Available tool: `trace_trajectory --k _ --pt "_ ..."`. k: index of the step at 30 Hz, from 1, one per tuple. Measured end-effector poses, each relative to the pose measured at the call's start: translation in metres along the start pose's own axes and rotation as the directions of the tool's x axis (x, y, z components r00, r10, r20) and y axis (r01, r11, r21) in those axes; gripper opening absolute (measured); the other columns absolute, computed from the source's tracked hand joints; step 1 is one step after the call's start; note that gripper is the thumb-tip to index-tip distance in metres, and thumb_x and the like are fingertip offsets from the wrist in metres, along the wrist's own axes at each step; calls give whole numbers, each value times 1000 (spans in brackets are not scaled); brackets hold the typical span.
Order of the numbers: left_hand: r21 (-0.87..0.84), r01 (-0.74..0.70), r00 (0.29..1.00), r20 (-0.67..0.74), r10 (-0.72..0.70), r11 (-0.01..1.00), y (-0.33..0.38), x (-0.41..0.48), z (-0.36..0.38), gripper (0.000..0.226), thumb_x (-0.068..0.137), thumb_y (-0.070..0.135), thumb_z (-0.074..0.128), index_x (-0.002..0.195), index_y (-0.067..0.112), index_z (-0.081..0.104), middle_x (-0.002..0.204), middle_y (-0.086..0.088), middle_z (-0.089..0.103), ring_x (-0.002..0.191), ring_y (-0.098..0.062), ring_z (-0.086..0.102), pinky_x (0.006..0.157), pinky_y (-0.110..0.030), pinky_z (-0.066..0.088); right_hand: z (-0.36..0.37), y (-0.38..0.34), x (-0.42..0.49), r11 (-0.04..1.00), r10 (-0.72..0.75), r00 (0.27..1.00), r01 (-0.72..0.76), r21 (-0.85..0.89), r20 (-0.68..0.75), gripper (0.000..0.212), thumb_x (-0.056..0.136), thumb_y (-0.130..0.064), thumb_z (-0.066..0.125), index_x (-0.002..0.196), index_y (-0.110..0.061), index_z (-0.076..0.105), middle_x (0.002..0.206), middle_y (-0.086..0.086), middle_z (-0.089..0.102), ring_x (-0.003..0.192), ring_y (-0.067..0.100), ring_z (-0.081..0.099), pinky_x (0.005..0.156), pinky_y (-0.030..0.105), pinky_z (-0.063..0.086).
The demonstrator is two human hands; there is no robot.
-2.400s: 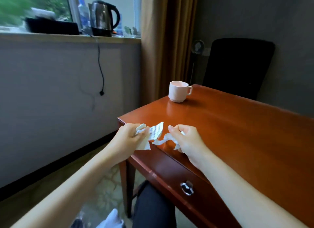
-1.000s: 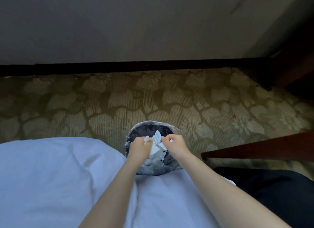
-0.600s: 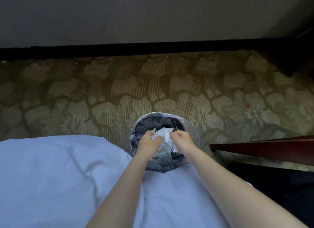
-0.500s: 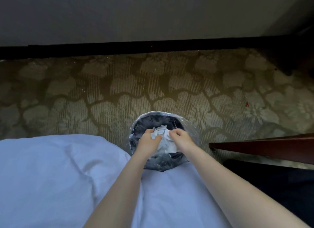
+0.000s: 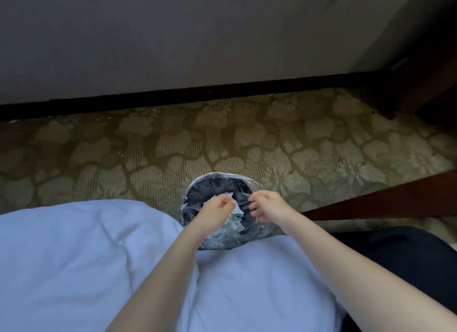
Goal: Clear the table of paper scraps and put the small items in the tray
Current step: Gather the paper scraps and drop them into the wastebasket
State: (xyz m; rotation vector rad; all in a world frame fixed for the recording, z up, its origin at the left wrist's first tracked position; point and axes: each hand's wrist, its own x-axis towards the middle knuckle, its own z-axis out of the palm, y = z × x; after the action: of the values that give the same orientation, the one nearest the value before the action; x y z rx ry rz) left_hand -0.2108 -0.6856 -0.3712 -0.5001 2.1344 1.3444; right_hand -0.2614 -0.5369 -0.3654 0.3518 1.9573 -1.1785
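Observation:
I look down at a round dark waste bin (image 5: 215,176) lined with a clear plastic bag, standing on the patterned carpet. Both my hands hover over its mouth. My left hand (image 5: 215,209) has its fingers curled and pinches white paper scraps (image 5: 238,210) that stick out by its fingertips. My right hand (image 5: 266,206) is a little apart to the right, fingers loosely spread and blurred, holding nothing. More crumpled scraps (image 5: 234,224) lie inside the bin below the hands. The tray and the small items are out of view.
White bedding (image 5: 74,262) fills the lower left and runs under my forearms, up to the bin's near side. The table's dark red wooden edge (image 5: 385,199) juts in from the right. A grey wall with a black skirting board (image 5: 197,94) bounds the carpet.
The view swung from the tabletop down to the bin. My hands carried the scraps over it, then drew apart; the right hand has let go and scraps have dropped in.

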Motion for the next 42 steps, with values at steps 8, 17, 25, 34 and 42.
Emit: trace_trajectory --k 8,17,25,34,42 --pt "276 -164 985 91 144 947 63 -45 0 32 98 30 40 118 12 58 109 -5 62 96 -19 56 86 -37 46 -45 -13 -60 873 -198 971 237 -427 134 19 97 -26 44 86 -21 59 85 2 64 78 18 60 79 35 50" --pt "573 -355 931 143 336 739 152 -116 -18 34 97 38 42 120 18 55 125 -3 60 113 -19 56 97 -37 45 -104 -74 -171 605 -456 883 395 -692 106 18 96 -31 45 102 -25 60 88 -11 58 91 13 57 79 29 44" --pt "627 -503 826 146 545 595 237 -210 -15 32 97 40 42 120 23 56 122 3 61 109 -15 56 96 -33 46 -158 -90 -285 497 -747 663 498 -711 -58 17 96 -26 48 100 -21 64 88 -2 68 78 9 64 76 29 52" --pt "618 -678 669 296 682 398 312 -297 47 27 97 39 43 116 27 57 117 7 62 106 -11 58 95 -31 47 -220 -51 -390 454 -838 509 446 -771 -199 14 95 -25 52 99 -23 64 84 -6 65 76 7 61 71 25 52" --pt "594 -782 522 455 721 191 376 -339 128 24 95 39 47 112 28 60 109 9 64 100 -10 61 90 -29 50 -279 20 -478 578 -796 430 332 -746 -425 9 93 -29 55 96 -29 63 85 -14 63 80 6 60 73 20 50"
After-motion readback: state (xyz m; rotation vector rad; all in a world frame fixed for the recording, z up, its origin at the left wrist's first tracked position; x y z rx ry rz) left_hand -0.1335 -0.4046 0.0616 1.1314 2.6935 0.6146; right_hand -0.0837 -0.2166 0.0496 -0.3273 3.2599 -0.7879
